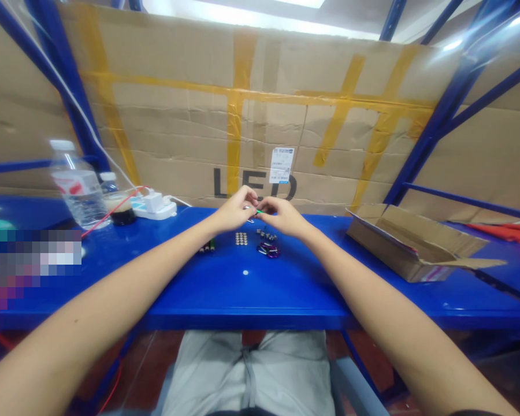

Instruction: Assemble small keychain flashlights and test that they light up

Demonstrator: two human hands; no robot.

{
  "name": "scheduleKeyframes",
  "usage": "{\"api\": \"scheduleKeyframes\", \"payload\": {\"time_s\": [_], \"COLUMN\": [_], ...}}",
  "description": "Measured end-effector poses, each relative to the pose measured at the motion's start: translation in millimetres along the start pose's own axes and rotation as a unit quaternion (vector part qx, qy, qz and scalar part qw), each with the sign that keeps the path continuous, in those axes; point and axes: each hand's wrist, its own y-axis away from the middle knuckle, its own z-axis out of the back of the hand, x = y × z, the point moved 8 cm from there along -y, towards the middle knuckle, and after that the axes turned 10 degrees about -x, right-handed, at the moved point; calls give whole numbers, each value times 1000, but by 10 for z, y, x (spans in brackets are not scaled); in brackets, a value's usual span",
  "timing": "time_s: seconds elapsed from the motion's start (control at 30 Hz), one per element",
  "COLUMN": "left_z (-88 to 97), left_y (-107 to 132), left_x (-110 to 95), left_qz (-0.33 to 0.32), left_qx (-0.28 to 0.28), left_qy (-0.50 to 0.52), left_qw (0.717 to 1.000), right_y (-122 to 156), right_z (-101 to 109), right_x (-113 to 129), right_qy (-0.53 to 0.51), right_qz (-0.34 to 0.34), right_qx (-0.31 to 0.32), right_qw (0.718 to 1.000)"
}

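Observation:
Both my hands meet above the far middle of the blue table (286, 289). My left hand (237, 209) is closed in a pinch on a small metal ring or clip that I cannot name. My right hand (281, 215) is also closed, pinching a thin green piece against that same small item. Below the hands lie a cluster of small silver button cells (241, 238), some small metal parts (266, 234), a purple item (268, 249) and dark small batteries (208, 247).
An open cardboard box (411, 242) sits at the right. At the left stand a water bottle (78, 186), a smaller dark bottle (118, 202) and a white power strip (156, 205) with a red cable. A taped cardboard wall (260, 115) closes the back.

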Motion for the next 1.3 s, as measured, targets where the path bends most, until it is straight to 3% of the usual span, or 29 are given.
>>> {"api": "scheduleKeyframes", "payload": {"time_s": [0.23, 0.47, 0.67, 0.83, 1.3], "left_z": [149, 160, 121, 103, 96], "left_y": [-78, -27, 1, 7, -3], "left_x": [70, 87, 188, 231, 279], "left_qz": [78, 138, 211, 242, 243], "left_qx": [-83, -52, -69, -87, -63], "left_qy": [86, 149, 343, 418, 408], "left_qw": [990, 978, 913, 871, 878], "right_y": [3, 42, 46, 53, 64], "right_z": [145, 78, 73, 77, 47], "right_x": [144, 301, 348, 382, 421], "right_qy": [92, 147, 195, 222, 270], "right_qz": [94, 177, 209, 234, 235], "right_qx": [-44, -25, -30, -40, -14], "right_qw": [990, 973, 958, 946, 933]}}
